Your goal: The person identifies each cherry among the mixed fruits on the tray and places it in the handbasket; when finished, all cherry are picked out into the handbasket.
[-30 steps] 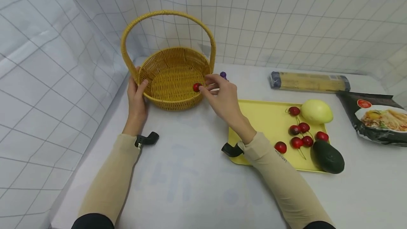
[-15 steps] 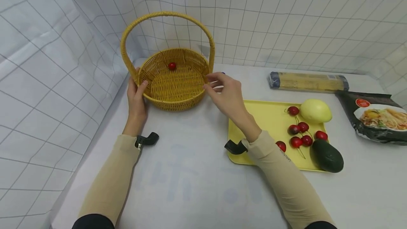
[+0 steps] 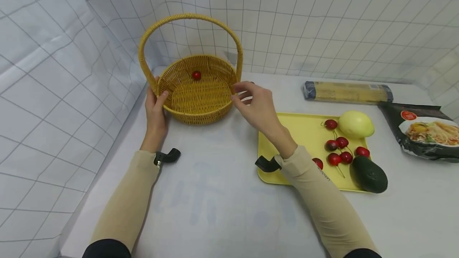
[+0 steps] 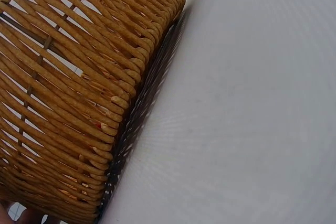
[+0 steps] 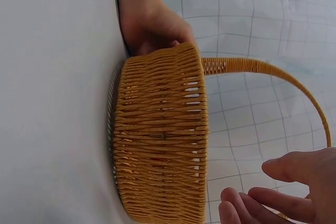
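Head view's got the red cherry (image 3: 196, 75) chilling at the back of the wicker basket (image 3: 199, 118), between both hands but touching neither. Left hand (image 3: 155, 116) pinches the basket's left rim; right hand (image 3: 259, 106) hovers by the right side, thumb and loosely bent fingers parted.

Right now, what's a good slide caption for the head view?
Left hand holds the basket, one cherry inside; empty right hand close by; more cherries on the tray.

Beyond the right hand (image 3: 257, 104), a dark speck (image 3: 252, 83), perhaps partly hidden, too small for a sure name.
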The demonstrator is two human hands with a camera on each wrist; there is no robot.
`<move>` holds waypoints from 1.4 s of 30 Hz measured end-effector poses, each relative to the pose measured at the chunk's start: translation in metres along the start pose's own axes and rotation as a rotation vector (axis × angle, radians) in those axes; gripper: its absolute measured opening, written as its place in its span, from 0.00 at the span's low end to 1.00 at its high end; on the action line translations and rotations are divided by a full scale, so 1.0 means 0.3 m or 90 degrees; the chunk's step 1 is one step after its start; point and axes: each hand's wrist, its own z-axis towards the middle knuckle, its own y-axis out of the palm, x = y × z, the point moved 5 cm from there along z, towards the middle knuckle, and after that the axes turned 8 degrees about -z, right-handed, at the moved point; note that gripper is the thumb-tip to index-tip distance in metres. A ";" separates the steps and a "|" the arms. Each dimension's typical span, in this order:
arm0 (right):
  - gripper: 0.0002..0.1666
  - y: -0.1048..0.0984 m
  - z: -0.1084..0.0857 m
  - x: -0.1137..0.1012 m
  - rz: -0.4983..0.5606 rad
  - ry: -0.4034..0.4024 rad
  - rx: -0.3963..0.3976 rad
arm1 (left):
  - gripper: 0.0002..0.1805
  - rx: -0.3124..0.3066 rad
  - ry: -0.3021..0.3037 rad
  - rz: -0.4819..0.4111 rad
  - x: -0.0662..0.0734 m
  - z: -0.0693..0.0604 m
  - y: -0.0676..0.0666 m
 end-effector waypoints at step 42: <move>0.16 0.058 -0.020 -0.006 0.024 -0.018 -0.053 | 0.34 -0.005 0.023 -0.003 0.007 -0.004 0.007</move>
